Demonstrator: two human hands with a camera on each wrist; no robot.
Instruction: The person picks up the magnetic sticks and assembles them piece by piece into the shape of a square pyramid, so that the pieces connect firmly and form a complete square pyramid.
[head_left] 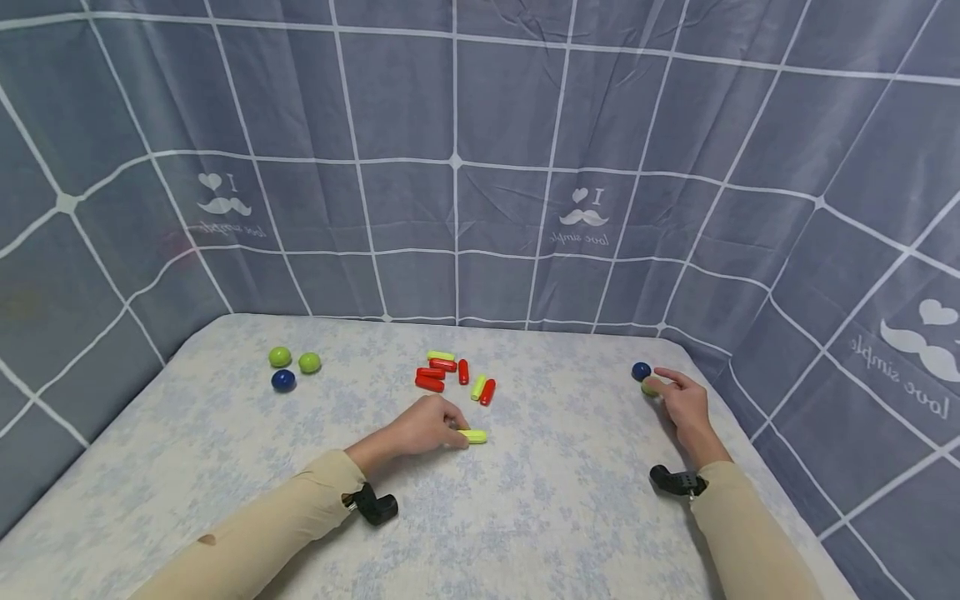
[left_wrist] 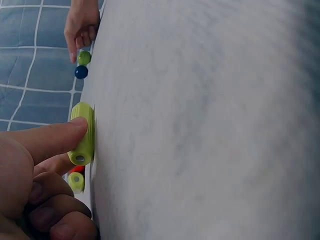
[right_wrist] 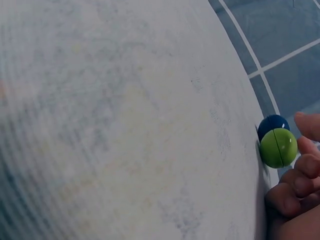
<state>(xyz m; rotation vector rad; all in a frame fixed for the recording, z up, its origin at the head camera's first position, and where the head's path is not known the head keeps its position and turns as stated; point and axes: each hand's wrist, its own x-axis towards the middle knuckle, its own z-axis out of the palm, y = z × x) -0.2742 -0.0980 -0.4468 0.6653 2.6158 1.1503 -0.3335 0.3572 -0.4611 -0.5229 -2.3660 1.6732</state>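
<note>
My left hand (head_left: 429, 427) pinches a yellow-green ribbed cylinder (head_left: 475, 436) between thumb and index finger, close to the tabletop. Its round end with a small pale centre shows in the left wrist view, the other fingers curled below. At the table's right side, my right hand (head_left: 686, 410) is beside a green ball (right_wrist: 278, 148), thumb and index finger spread apart and fingertips near the ball. A dark blue ball (head_left: 641, 372) sits right behind the green one. Beyond my left hand lie several red cylinders (head_left: 431, 383) and two more yellow-green cylinders (head_left: 478, 387).
Two green balls (head_left: 280, 357) and a dark blue ball (head_left: 283, 381) form a group at the back left. A pale blue-patterned cloth (head_left: 570, 500) covers the table. Grey curtains with white grid lines (head_left: 495, 208) hang behind it and on both sides.
</note>
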